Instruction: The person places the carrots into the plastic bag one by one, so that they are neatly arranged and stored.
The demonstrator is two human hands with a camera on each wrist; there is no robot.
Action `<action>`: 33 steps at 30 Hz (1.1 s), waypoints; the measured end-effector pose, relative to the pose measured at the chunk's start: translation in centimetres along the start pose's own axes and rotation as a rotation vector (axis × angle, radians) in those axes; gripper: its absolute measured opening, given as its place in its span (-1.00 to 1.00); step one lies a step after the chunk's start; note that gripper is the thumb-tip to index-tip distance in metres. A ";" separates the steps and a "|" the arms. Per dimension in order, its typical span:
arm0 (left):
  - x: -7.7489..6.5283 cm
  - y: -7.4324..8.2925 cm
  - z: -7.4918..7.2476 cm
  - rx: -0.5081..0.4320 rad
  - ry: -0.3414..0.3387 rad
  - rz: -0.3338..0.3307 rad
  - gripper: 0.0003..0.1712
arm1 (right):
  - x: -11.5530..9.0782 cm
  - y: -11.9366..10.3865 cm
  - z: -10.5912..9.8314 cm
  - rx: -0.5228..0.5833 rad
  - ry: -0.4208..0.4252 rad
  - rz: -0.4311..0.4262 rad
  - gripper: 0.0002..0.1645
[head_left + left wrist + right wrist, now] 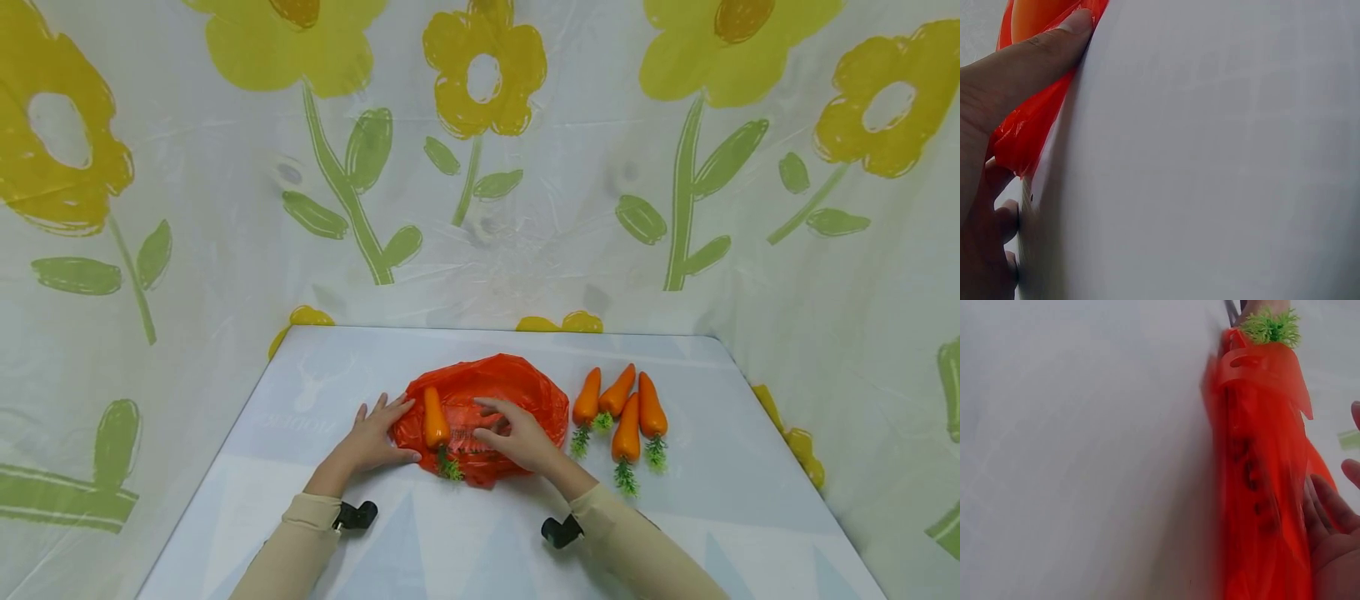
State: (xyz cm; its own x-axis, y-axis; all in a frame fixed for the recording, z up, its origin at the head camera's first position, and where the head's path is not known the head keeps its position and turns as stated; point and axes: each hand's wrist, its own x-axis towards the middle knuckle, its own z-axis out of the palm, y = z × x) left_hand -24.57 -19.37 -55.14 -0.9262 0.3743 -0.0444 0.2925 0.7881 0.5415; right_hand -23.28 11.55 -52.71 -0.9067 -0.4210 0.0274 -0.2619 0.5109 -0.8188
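Observation:
A red plastic bag [510, 379] lies spread on the table, with one orange toy carrot [435, 421] on its left part, green leaves toward me. My left hand [375, 437] rests at the bag's left edge, fingers spread. In the left wrist view its thumb [1041, 59] presses on the red plastic beside the carrot. Over the right part of the bag is my right hand [517, 433], fingers loosely bent and nothing between them. Dark printing shows on the bag [1260, 475] in the right wrist view, where the moving picture is blurred.
Several more toy carrots [651, 404] lie in a group on the table just right of the bag, leaves toward me. The white table [337, 367] meets a flower-patterned curtain [510, 267] at its back and sides.

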 end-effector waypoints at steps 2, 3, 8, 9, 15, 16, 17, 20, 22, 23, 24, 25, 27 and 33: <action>0.0 0.0 0.0 -0.001 -0.003 -0.005 0.17 | -0.1 0.1 -0.2 0.000 0.006 -0.003 -0.29; 0.0 0.0 0.0 -0.002 -0.002 -0.006 0.17 | -0.2 0.1 -0.3 0.001 0.008 -0.006 -0.30; 0.1 -0.1 0.1 0.002 -0.002 -0.012 0.17 | -0.5 0.2 -0.7 -0.003 0.012 -0.021 -0.32; 0.1 -0.2 0.1 0.003 -0.002 -0.013 0.17 | -0.6 0.3 -0.7 -0.002 0.011 -0.021 -0.32; 0.1 -0.3 0.2 0.003 -0.006 -0.019 0.16 | -1.1 0.6 -1.2 -0.004 0.032 -0.033 -0.36; 0.1 -0.3 0.2 0.001 -0.007 -0.020 0.17 | -1.2 0.7 -1.3 -0.005 0.039 -0.031 -0.36; 0.1 -0.3 0.2 0.000 -0.006 -0.020 0.17 | -1.2 0.7 -1.3 -0.004 0.043 -0.022 -0.36; 0.2 -0.3 0.2 0.000 -0.007 -0.020 0.17 | -1.5 0.8 -1.6 0.000 0.056 -0.020 -0.36; 0.2 -0.3 0.2 0.002 -0.008 -0.020 0.17 | -1.8 0.8 -1.8 0.004 0.063 -0.013 -0.35; 0.2 -0.3 0.2 0.002 -0.008 -0.019 0.17 | -1.8 0.9 -1.9 0.005 0.066 -0.013 -0.35; 0.2 -0.3 0.2 0.004 -0.007 -0.016 0.17 | -1.9 1.0 -2.0 0.006 0.069 -0.012 -0.35; 0.2 -0.3 0.2 0.003 -0.007 -0.016 0.17 | -2.0 1.1 -2.0 0.010 0.071 -0.011 -0.35; 0.2 -0.3 0.2 -0.002 -0.008 -0.017 0.17 | -2.2 1.3 -2.2 0.011 0.075 -0.017 -0.35; 0.1 -0.1 0.1 -0.006 -0.013 -0.024 0.16 | -2.9 1.7 -2.7 -0.012 0.086 -0.029 -0.36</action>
State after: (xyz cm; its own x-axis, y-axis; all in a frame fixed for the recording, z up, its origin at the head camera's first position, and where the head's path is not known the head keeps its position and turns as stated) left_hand -24.67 -19.36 -55.23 -0.9298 0.3615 -0.0685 0.2686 0.7941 0.5452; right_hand -21.96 15.64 -52.65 -0.9236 -0.3702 0.1000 -0.2916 0.5087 -0.8101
